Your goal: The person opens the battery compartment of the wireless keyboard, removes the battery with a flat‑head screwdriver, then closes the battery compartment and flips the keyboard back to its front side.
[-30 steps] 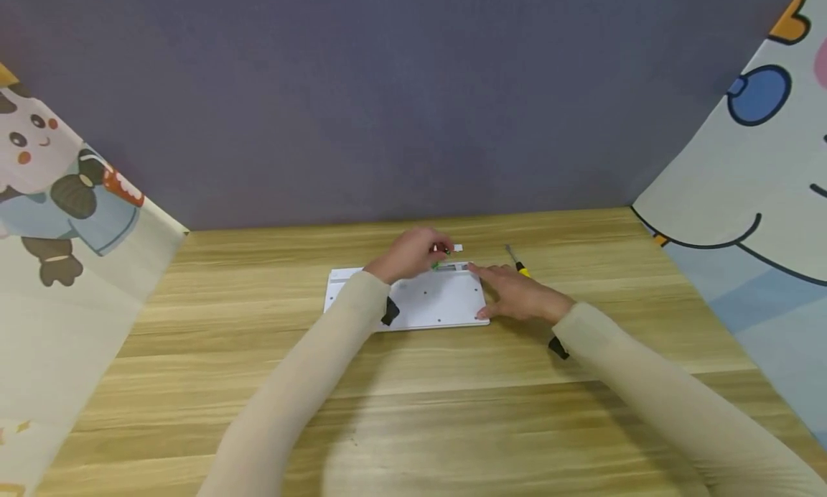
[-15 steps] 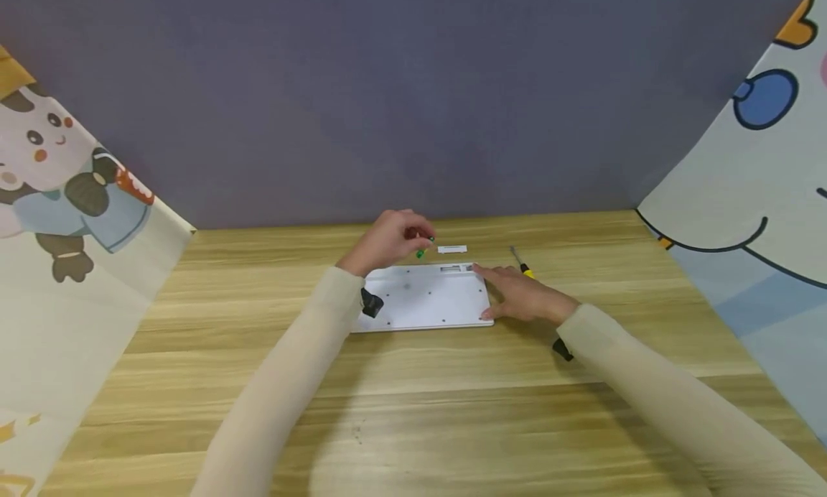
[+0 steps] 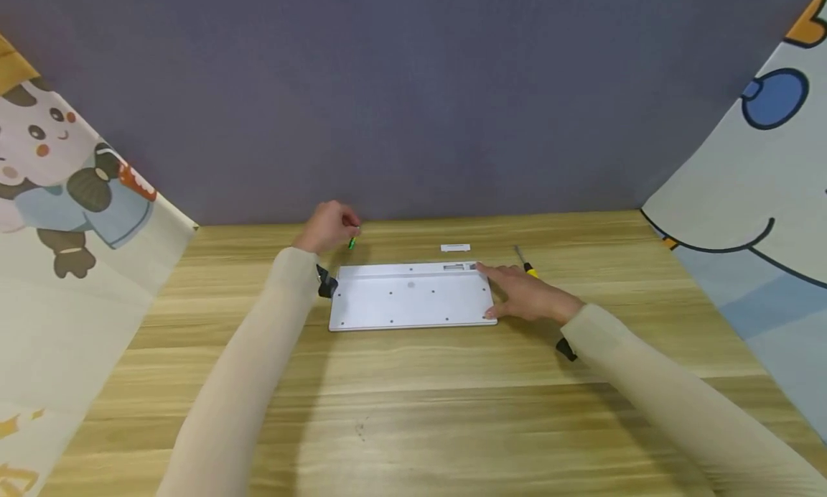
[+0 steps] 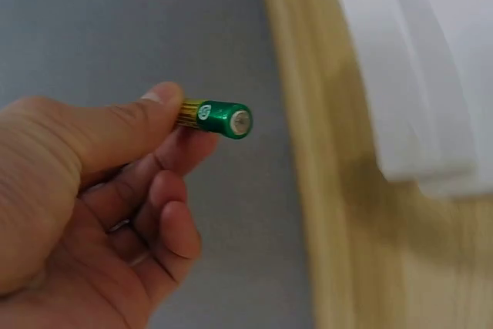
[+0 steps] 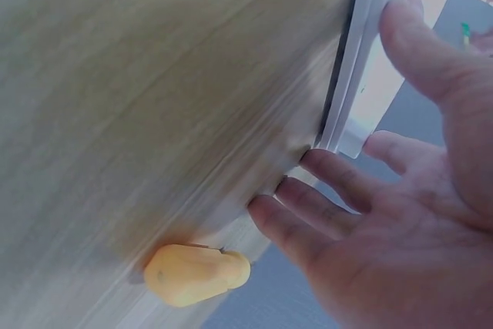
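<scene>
My left hand pinches a green and gold battery between thumb and forefinger, above the table's back edge, beyond the left end of a white keyboard. The other left fingers curl loosely. The keyboard lies underside up, with small dark screw holes and an uncovered battery slot near its top right edge. My right hand rests at the keyboard's right end, fingers spread. Its thumb and forefinger touch the corners there. A small white cover lies on the table behind the slot.
A screwdriver with a yellow and black handle lies behind my right hand; its yellow handle end shows in the right wrist view. A grey panel rises at the wooden table's back edge, between printed side panels.
My left hand has drawn the battery away from the slot and carried it left, past the keyboard's left end. The right hand has stayed in place on the keyboard.
</scene>
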`<state>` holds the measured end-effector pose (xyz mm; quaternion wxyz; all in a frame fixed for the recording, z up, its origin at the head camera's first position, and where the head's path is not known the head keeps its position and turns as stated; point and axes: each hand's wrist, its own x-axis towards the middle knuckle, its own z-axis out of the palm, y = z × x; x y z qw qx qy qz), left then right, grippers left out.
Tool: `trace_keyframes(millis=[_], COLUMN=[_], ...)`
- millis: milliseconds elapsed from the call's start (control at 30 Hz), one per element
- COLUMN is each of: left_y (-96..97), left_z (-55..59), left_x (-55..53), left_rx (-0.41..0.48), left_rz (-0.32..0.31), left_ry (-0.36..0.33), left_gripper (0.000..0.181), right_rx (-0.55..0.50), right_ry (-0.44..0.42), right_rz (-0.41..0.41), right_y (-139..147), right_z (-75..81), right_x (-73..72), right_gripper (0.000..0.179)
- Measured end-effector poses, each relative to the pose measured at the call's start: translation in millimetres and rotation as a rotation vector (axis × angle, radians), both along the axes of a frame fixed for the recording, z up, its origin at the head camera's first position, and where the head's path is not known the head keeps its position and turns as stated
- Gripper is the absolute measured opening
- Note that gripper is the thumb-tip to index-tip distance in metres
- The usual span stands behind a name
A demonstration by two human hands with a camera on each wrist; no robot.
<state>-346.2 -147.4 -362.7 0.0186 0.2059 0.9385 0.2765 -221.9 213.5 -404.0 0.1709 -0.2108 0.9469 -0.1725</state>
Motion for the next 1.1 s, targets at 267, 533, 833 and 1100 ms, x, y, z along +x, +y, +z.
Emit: trace_keyframes(millis=[267,533,833,1100], left_y=[-13.3,-1.5,-0.7,-1.6], left_z=[-18.3,-30.5,-30.0,-31.3], left_x=[-17.3,-29.6,-33.8,-37.0], left_rx=[-0.141,-0.257,-0.268,-0.295], left_rz=[0.104,0.137,0.145,0.131], left_ry=[-0.186,-0.345,-0.358,-0.355], left_gripper=[0.014,0.023,0.021,0.025], right_rx=[-0.037,-0.018,-0.013,0.001], right_ry=[-0.005,-0.001,0.009,-0.009], right_rz=[0.02,-0.002,-0.008,-0.018], right_y=[-0.7,1.8,2.1,3.4], right_z=[-3.3,-2.9,0.0,-3.4], right_x=[-1.3,-1.1,0.6,-2.2], right_gripper=[0.093,0.093,0.093,0.094])
